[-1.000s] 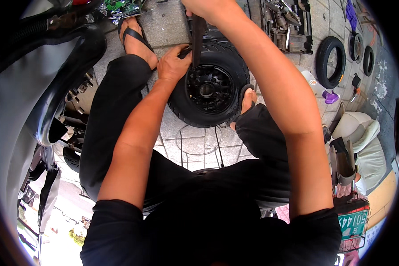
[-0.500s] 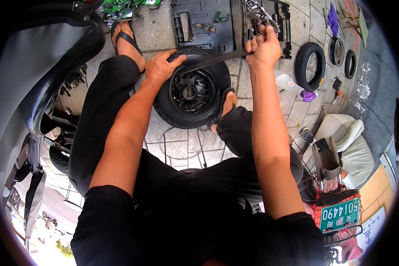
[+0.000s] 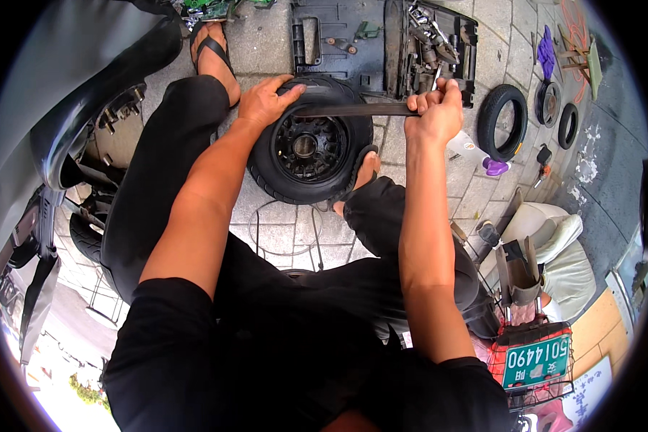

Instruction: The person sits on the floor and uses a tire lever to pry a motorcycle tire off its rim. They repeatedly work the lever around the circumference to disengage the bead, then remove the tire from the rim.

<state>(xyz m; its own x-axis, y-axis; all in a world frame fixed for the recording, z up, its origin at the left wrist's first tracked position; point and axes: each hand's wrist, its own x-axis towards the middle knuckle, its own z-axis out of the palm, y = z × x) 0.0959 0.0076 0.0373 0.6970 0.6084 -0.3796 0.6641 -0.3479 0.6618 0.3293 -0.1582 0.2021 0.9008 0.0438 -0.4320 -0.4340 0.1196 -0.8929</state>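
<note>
The right hand (image 3: 437, 111) was closed around the end of a dark flat bar (image 3: 360, 110), the grip itself covering that end. The left hand (image 3: 268, 104) lay half spread on the upper left of the tyre (image 3: 263, 176), thumb apart from the fingers; whether anything sat beneath its palm could not be told. The tyre lay flat on the paving (image 3: 396, 151) in front of the person, mounted around a black wheel (image 3: 308, 147). The bar's far end met the wheel's upper edge beside the left thumb, but it was blurred, and whether it went under the tyre's lip could not be made out. The upper border cut off the open tool case (image 3: 345, 54), whose small metal tools (image 3: 432, 39) overlapped in a jumble.

The case's lower edge came close to the tyre's top, and the right foot (image 3: 365, 171) stood against its right side. Rightward, a strip of paving ran past the right forearm to a loose tyre (image 3: 484, 126); below, a thin wire loop (image 3: 259, 237) lay near the tyre.
</note>
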